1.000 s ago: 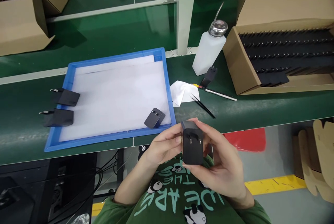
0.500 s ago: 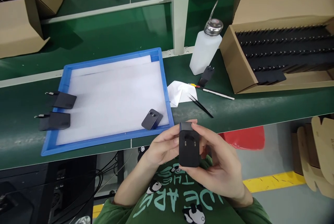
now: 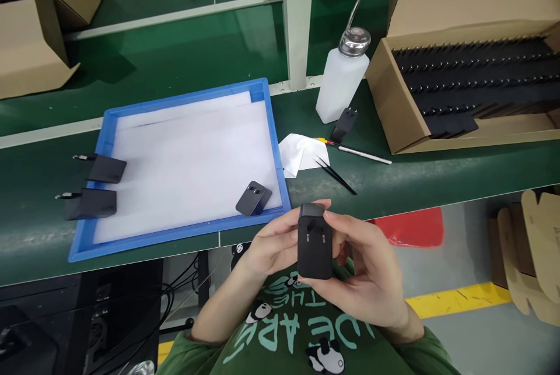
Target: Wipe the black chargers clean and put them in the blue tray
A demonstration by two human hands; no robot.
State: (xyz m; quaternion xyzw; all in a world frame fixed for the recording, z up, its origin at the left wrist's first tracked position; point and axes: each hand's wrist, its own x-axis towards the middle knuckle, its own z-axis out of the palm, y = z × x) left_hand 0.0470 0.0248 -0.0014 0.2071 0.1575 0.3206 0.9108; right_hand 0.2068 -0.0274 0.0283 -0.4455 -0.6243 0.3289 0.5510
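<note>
A black plug adapter [image 3: 315, 252] is held upright between both hands over the bench's front edge, its two-pin face turned to the camera. My left hand [image 3: 277, 244] grips its left side and top. Around its right side and bottom are the fingers of my right hand [image 3: 365, 264]. Another black adapter [image 3: 254, 198] lies in the lower right corner of a blue tray [image 3: 284, 188] lined with white sheets [image 3: 192, 159]. Two more adapters, an upper one [image 3: 106, 168] and a lower one [image 3: 94, 203], rest across the tray's left rim.
Right of the tray are a white cloth [image 3: 301, 150], tweezers [image 3: 336, 175], a thin white-handled tool [image 3: 365, 155], an adapter [image 3: 344, 125] and a pump bottle [image 3: 341, 86]. An open carton [image 3: 405, 112] with rows of adapters stands at the right. A metal post [image 3: 298, 25] rises behind.
The view has shifted slightly. Both hands keep hold of the adapter, which is tilted a little differently.
</note>
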